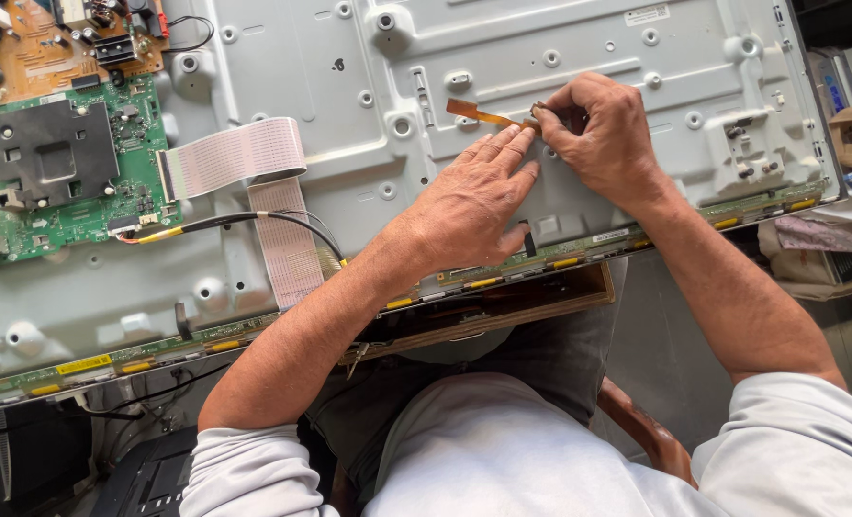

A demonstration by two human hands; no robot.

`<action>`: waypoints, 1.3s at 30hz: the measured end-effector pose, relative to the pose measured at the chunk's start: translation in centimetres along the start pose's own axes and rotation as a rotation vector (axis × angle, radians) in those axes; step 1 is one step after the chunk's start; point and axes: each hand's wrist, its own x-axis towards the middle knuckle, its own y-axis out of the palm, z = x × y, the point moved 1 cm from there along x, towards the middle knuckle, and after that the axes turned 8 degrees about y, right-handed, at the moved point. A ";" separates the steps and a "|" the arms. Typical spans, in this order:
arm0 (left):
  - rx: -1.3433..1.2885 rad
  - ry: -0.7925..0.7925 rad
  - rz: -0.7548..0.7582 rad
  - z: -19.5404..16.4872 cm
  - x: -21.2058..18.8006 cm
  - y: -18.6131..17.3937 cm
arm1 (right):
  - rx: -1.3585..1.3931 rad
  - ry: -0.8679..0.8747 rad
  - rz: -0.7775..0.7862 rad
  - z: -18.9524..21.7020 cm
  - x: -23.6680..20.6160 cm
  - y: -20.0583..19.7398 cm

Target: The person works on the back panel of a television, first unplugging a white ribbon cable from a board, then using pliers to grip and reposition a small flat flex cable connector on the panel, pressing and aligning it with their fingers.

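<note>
Fingers of the right hand [603,129] pinch one end of a thin amber ribbon strip [483,115], a clenched grip that holds it just above the grey metal back panel [560,38]. The left hand [469,206] lies flat and released beside it, fingertips pressing the panel next to the strip. Farther left, a wide pale flat cable [239,153] runs to a green circuit board [57,172], and a narrow green board strip [579,258] lines the panel's near edge.
</note>
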 end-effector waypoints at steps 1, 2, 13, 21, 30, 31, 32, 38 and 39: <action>-0.001 -0.003 -0.002 0.0 -0.1 0.0 | 0.007 0.008 0.014 0.0 0.0 -0.1; -0.004 -0.008 -0.004 0.0 -0.1 0.0 | 0.014 0.017 0.028 0.0 0.0 -0.1; 0.011 -0.011 0.020 -0.1 0.0 -0.2 | -0.009 -0.025 0.001 0.1 -0.1 -0.1; -0.005 -0.013 0.018 -0.1 0.1 0.0 | -0.004 0.002 0.009 -0.1 -0.1 -0.1; 0.002 -0.011 0.014 0.0 0.1 0.0 | -0.018 -0.004 -0.006 -0.2 0.0 -0.1; -0.001 -0.012 0.007 -0.1 0.1 0.1 | -0.003 0.001 0.002 -0.2 0.0 -0.2; -0.003 -0.015 0.009 -0.1 0.0 0.1 | 0.014 0.006 0.011 -0.2 0.0 -0.1; 0.001 -0.016 0.028 -0.1 0.1 0.0 | -0.022 -0.022 -0.015 -0.2 -0.1 -0.1; -0.006 -0.024 0.035 -0.1 0.2 0.0 | -0.002 -0.009 0.004 -0.3 -0.1 -0.1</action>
